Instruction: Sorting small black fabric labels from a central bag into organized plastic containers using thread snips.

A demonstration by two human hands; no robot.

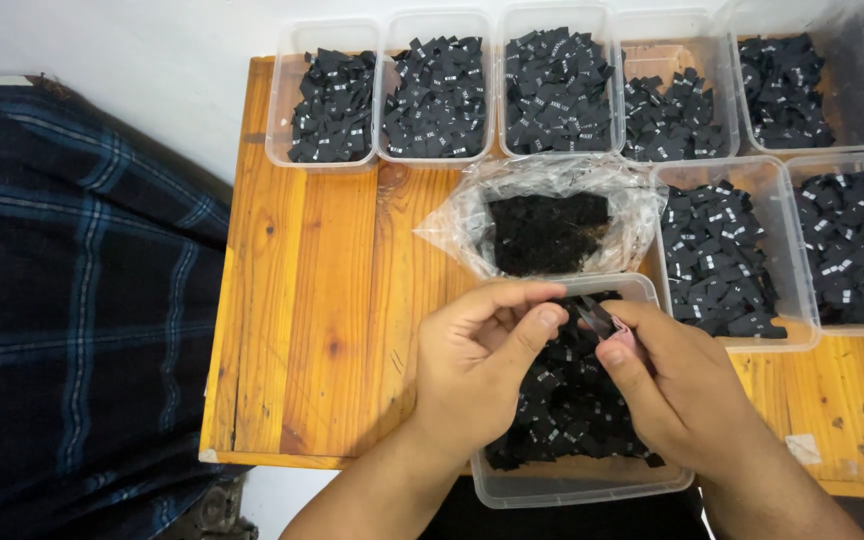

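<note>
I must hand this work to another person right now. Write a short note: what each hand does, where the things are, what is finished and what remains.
Left hand: over the near clear tub, thumb and forefinger pinching toward the small dark piece.
Right hand: holds that piece, which looks like a small tool with a pinkish grip; I cannot tell for sure.
Things: the near tub holds loose black labels. Behind it lies an open plastic bag with a black stack. More tubs of labels line the back row and right side of the wooden table.
Done: many tubs already filled.
Left: the near tub's pile and the bagged stack.
</note>
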